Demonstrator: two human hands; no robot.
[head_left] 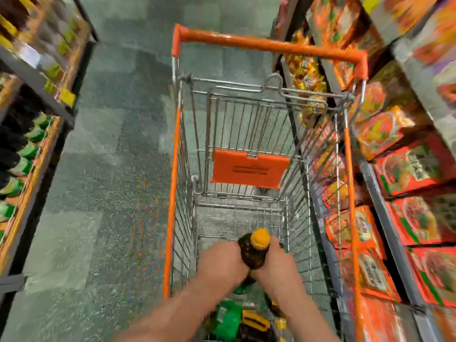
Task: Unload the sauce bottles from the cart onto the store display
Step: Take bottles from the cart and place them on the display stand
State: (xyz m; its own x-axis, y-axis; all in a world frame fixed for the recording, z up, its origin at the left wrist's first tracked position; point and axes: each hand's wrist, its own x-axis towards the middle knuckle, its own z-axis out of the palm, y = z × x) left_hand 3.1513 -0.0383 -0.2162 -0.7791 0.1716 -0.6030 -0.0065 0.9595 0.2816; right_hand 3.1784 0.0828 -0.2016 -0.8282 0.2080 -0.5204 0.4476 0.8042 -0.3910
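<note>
A dark sauce bottle [254,253] with a yellow cap [260,238] is held between both hands above the near half of the cart [172,169]. Its long axis is tilted, with the cap pointing up and away toward the far end of the cart, where the orange handle bar [269,45] is seen, and the base hidden low between the palms. The left hand [222,262] is wrapped against the left side of the bottle, and the right hand [276,265] is closed around its right side, fingers curled behind the body of the bottle. The two hands are touching each other below the bottle.

More bottles [254,324] with green and yellow labels are seen lying on the cart floor at its near end, under the forearms; their exact number cannot be told because of blur. The far part of the cart floor is bare wire. An orange flap [249,169] is hung on the folded child seat at the far end.

The cart is stood in an aisle, just beside the right shelves [394,169], which are stacked with red and orange packets. Dark bottles with green labels are lined up on the left shelves [27,154], well apart from the cart.
</note>
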